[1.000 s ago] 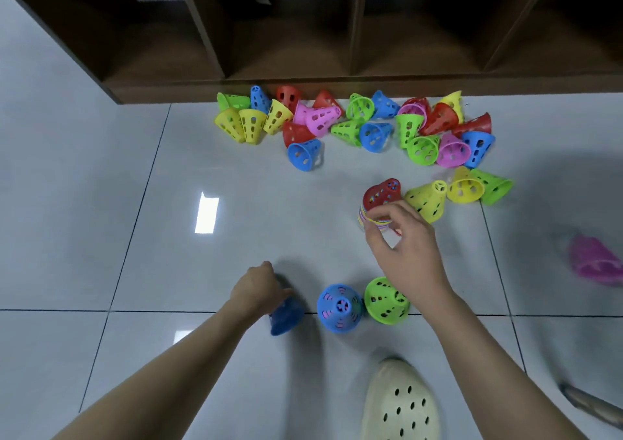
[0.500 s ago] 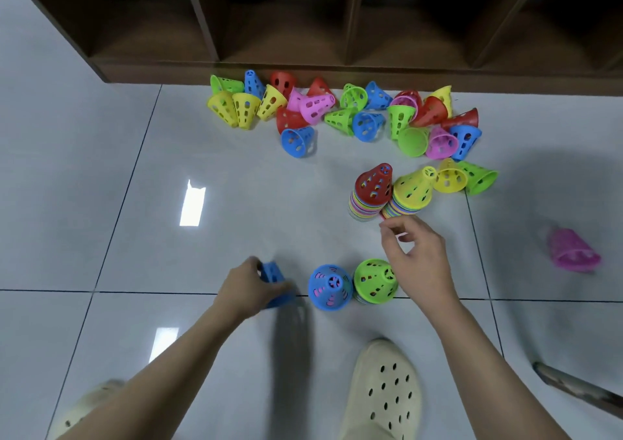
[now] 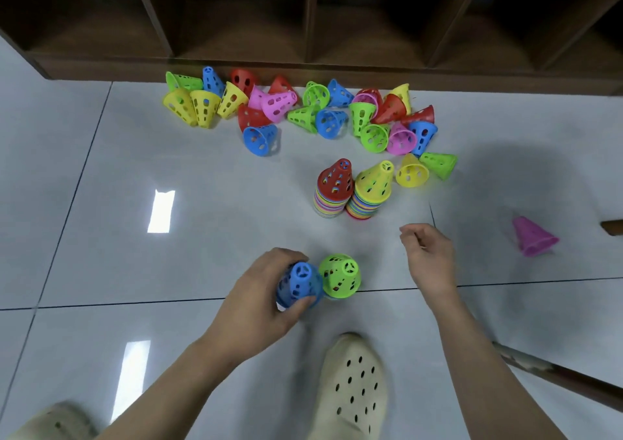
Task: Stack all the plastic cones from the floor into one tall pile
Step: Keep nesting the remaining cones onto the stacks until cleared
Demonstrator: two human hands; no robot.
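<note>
- Blue cone stack (image 3: 298,286), close in front of the cream shoe (image 3: 350,392), sits in the left hand (image 3: 266,299): fingers curl round its far side, thumb presses the near rim. Whether a loose cone is being seated on it, I cannot tell.
- Green cone stack (image 3: 339,276) stands just right of the blue one, touching it.
- Right hand (image 3: 429,259), right of the green stack, holds nothing, fingers loosely curled.
- Beyond them stand a red-topped pile (image 3: 333,186) and a yellow-topped pile (image 3: 371,188), side by side.
- Loose cones (image 3: 303,112) lie along the wooden shelf (image 3: 303,71); a pink cone (image 3: 532,237) lies apart, far right.
- Judged step: gathering and merging. Next likely calls for lifting one short stack and lowering it squarely over another.
</note>
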